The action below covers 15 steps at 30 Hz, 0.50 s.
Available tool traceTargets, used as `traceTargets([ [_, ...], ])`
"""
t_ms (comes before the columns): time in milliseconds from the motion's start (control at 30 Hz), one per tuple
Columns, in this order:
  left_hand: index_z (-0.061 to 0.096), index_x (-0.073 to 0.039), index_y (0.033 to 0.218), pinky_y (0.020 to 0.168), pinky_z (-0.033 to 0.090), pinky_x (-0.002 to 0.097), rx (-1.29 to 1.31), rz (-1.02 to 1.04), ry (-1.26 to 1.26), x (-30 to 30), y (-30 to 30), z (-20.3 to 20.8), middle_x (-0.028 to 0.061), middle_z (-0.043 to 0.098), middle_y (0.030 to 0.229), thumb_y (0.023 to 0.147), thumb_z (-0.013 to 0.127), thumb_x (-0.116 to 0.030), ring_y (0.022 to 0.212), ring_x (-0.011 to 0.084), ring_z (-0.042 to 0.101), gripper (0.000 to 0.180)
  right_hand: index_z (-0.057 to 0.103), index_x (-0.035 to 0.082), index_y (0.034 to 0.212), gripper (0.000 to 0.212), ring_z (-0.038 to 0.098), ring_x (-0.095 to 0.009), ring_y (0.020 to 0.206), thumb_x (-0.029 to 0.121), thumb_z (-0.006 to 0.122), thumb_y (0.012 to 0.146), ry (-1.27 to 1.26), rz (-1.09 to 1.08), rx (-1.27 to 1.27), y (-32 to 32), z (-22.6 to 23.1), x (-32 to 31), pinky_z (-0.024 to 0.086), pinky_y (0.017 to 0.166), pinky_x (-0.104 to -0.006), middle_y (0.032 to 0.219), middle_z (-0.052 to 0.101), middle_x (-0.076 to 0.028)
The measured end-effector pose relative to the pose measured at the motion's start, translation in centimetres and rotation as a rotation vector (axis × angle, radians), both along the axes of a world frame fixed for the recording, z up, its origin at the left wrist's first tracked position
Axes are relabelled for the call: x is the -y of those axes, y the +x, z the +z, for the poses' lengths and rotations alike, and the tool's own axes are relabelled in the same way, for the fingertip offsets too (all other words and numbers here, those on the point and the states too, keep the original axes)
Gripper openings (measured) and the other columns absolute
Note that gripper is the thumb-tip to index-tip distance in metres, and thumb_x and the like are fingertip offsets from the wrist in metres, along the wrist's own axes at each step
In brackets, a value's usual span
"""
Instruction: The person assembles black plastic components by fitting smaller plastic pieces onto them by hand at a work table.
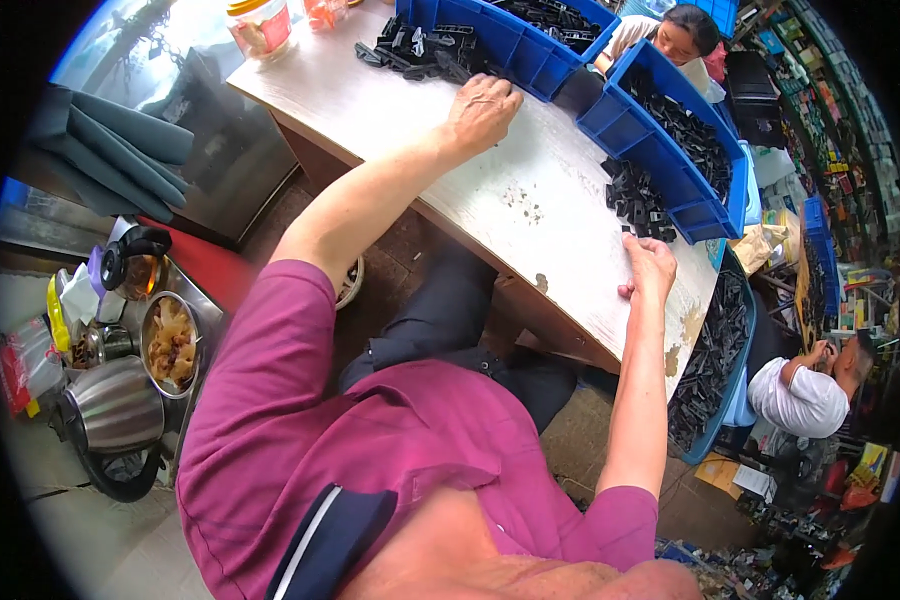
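My left hand (482,112) reaches across the white tabletop, knuckles up and fingers curled under. It is closed beside a loose heap of black plastic parts (420,52), and anything in its fingertips is hidden. My right hand (650,265) is closed in a pinch near the table's right side. A small black plastic part shows at its fingertips, just below another pile of black plastic parts (635,198). The two hands are well apart.
Blue bins (530,62) of black parts line the table's far edge, one blue bin (660,170) on the right. A teal tub (735,375) of black parts stands right of the table (560,220). A kettle (120,405) is at left. Two other people sit beyond.
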<state>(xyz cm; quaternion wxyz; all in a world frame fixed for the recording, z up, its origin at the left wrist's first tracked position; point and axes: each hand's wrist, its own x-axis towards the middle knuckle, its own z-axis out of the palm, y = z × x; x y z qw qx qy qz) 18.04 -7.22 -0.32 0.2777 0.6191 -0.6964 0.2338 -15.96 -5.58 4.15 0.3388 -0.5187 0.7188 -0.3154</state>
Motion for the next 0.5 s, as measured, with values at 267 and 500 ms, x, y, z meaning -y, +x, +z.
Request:
traceTargets([
  [267, 0.060, -0.006, 0.098, 0.079, 0.052, 0.0417, -0.196, -0.169, 0.105, -2.9, -1.6, -0.1, 0.0105, 0.066, 0.092, 0.081, 0.057, -0.004, 0.087, 0.0302, 0.066, 0.017, 0.064, 0.002, 0.090, 0.032, 0.044, -0.015, 0.037, 0.031, 0.073, 0.081, -0.081, 0.029, -0.093, -0.5, -1.6, 0.6, 0.042, 0.032, -0.0317, 0.060, 0.054, -0.005],
  [500, 0.063, -0.006, 0.111, 0.089, 0.047, 0.0451, -0.313, -0.016, 0.094, -2.2, -0.4, -0.4, 0.0139, 0.068, 0.103, 0.082, 0.064, -0.014, 0.101, 0.0317, 0.062, 0.030, 0.054, 0.003, 0.078, 0.031, 0.039, -0.013, 0.034, 0.029, 0.068, 0.086, 0.052, -0.021, 0.307, -1.1, -0.1, -1.5, 0.047, 0.038, -0.0339, 0.049, 0.042, -0.001],
])
